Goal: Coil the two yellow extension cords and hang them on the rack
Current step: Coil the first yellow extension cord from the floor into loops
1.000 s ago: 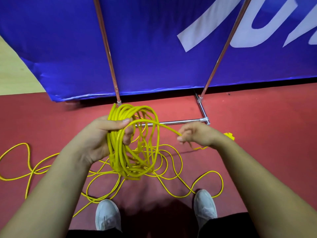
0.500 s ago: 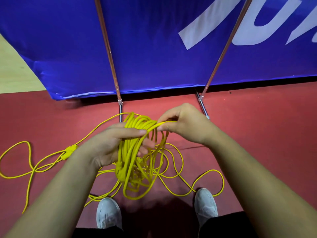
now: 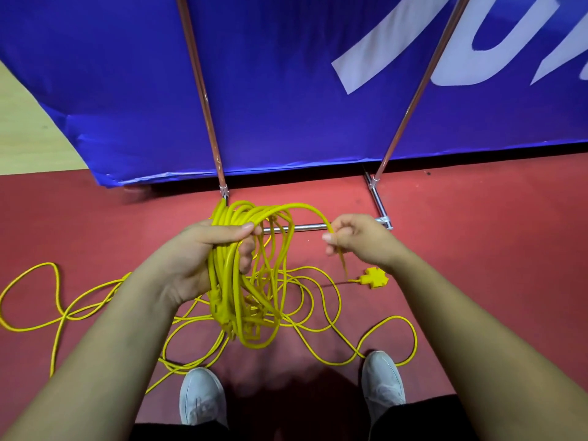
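Note:
My left hand is shut around a hanging bundle of yellow cord loops, gripping it near the top. One strand arcs from the bundle's top over to my right hand, which pinches it between thumb and fingers. Below that hand the strand drops toward a yellow socket block just above the floor. More yellow cord lies in loose curves on the red floor, left and between my feet. The metal rack stands ahead, its base bar just behind my hands.
A blue banner with white lettering hangs behind the rack's two slanting poles. My white shoes stand on the floor among the cord loops. A strip of pale wooden floor shows at far left.
My right hand laid a loop onto the bundle half a second ago, then drew back to the right along the strand. The yellow socket block now shows under my right wrist.

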`<state>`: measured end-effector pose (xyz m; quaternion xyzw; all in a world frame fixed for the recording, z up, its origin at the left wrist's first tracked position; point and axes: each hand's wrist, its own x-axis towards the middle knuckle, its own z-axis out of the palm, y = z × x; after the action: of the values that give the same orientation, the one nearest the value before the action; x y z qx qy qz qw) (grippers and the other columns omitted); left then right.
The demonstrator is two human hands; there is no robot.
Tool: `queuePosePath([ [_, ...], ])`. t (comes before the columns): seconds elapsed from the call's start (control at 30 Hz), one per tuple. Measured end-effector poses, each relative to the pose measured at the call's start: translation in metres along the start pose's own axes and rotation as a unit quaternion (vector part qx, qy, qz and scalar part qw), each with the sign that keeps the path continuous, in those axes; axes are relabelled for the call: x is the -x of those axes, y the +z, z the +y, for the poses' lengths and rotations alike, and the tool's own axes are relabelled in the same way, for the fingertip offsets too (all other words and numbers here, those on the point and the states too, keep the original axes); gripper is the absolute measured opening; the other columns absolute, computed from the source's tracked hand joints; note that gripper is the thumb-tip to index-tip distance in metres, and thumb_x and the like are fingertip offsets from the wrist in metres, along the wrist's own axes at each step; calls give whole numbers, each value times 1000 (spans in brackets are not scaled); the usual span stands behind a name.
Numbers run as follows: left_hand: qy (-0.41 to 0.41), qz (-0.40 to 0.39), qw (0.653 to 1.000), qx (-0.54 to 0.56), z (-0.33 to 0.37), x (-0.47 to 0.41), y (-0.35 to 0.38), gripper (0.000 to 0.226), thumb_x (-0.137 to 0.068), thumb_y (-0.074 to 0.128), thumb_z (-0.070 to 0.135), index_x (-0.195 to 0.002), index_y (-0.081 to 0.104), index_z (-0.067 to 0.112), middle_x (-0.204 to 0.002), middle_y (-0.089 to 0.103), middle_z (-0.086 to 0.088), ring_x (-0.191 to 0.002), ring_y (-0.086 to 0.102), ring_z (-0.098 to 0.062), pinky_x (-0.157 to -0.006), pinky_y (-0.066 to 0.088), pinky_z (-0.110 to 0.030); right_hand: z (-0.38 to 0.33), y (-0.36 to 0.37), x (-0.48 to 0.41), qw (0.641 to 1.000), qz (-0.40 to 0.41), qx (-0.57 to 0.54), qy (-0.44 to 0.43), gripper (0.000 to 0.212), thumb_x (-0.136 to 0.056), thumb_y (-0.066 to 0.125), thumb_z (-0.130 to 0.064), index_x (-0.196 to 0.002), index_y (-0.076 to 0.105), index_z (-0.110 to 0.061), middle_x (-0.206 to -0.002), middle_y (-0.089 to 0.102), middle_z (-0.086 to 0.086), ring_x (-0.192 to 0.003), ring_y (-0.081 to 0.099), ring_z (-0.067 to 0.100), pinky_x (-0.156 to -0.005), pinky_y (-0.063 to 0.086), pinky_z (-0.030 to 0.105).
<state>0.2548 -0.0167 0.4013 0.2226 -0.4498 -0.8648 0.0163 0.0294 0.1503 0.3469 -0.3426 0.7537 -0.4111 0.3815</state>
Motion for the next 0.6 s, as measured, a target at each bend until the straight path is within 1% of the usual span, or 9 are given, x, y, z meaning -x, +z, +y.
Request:
queuePosePath([
  [0.07, -10, -17, 1000, -5, 0, 0, 0, 46, -53, 88, 31, -83, 65, 4, -52, 46, -2, -42, 44, -15, -46, 42, -24, -9, 1, -4, 995, 67, -62, -35, 17, -89, 66, -8, -78, 53, -7, -62, 63, 13, -49, 56, 13, -53, 47, 19],
  [0.13, -15, -29, 999, -8, -1, 2, -1, 47, -54, 87, 29, -81, 57, 5, -49, 42, 1, -39, 41, -14, -44, 39, -22, -18, -1, -6, 986, 134, -63, -73, 16, -88, 67, -10, -79, 55, -6, -55, 55, 7, -44, 45, 9, -47, 39, 19],
  [0.2, -3, -45, 999, 3, 1, 5, -2, 48, -57, 86, 26, -81, 48, 8, -48, 41, 3, -38, 40, -12, -44, 38, -22, -25, -5, -6, 976, 181, -44, -115, 15, -88, 68, -11, -79, 56, -6, -52, 43, 0, -47, 34, 8, -46, 29, 20],
  [0.3, 40, -73, 995, 60, 9, 10, 0, 32, -62, 82, 24, -76, 58, 9, -46, 42, 6, -38, 42, -8, -44, 38, -21, -36, -10, -7, 965, 196, -71, -159, 15, -88, 67, -9, -80, 55, -13, -51, 41, -6, -51, 34, 9, -47, 28, 21],
  [0.37, 77, -97, 987, 104, 14, 11, 2, 21, -68, 77, 23, -76, 63, 10, -46, 45, 8, -38, 43, -6, -45, 38, -21, -36, -9, -9, 969, 176, -50, -165, 16, -88, 68, -10, -78, 56, -15, -55, 49, -4, -54, 41, 9, -51, 34, 23],
  [0.43, 98, -148, 971, 158, 17, 11, 2, 14, -80, 69, 19, -81, 63, 7, -49, 50, 7, -41, 48, -7, -48, 39, -21, -18, -5, -12, 984, 104, 31, -138, 20, -87, 69, -10, -73, 56, -16, -62, 52, -1, -59, 45, 6, -58, 38, 24],
  [0.5, 90, -214, 947, 222, 20, 10, 2, 14, -92, 54, 13, -90, 60, 1, -56, 56, 1, -48, 54, -12, -54, 39, -25, 12, 2, -12, 995, -4, 81, -54, 29, -86, 69, -4, -69, 51, -20, -65, 49, -2, -60, 42, 4, -63, 38, 28],
  [0.53, 85, -224, 940, 242, 21, 10, 1, 18, -96, 47, 12, -93, 59, -2, -59, 58, -1, -51, 56, -14, -57, 39, -27, 28, 6, -11, 995, -52, 90, -8, 33, -86, 67, -2, -67, 48, -20, -64, 45, -1, -60, 39, 7, -62, 37, 31],
  [0.6, 85, -223, 938, 252, 22, 12, -1, 20, -97, 44, 12, -94, 58, -3, -61, 59, -3, -53, 57, -16, -58, 41, -28, 48, 12, -9, 990, -86, 101, 39, 35, -90, 64, -8, -66, 41, -19, -63, 37, 3, -60, 35, 13, -57, 30, 30],
])
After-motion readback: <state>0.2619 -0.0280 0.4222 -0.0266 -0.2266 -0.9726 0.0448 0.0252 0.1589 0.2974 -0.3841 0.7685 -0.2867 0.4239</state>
